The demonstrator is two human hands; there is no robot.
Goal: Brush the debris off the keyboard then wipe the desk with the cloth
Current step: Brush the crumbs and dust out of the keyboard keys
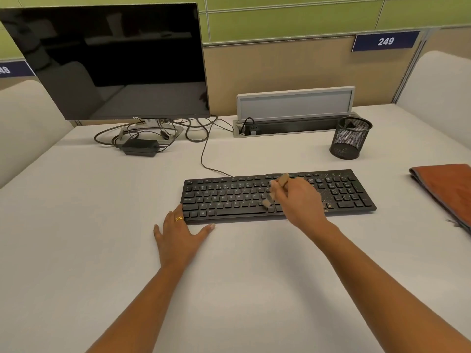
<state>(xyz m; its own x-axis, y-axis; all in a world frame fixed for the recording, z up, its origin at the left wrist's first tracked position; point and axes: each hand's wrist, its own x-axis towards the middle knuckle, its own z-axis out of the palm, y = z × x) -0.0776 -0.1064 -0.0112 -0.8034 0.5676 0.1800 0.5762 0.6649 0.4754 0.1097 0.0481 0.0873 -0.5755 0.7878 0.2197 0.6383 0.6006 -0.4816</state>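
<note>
Broadly, a pale desk [102,225] is filling the view, with a dark Dell monitor [114,59] standing at its far left. A black keyboard [229,197] is lying flat across the middle, its cable trailing back toward the monitor. A folded rust-orange cloth [446,187] is lying at the desk's right edge, apart from the keyboard, and a black mesh pen cup [350,137] is standing beyond the keyboard's right end. The right hand [302,202] is hovering over the middle keys, fingers curling around a small blurred brush [283,179] with bristles pointing down at the keys. The left hand [178,233] is resting flat and open on the desk, fingertips touching the keyboard's near left corner. Tan debris [328,184] is speckling the right-hand keys
</note>
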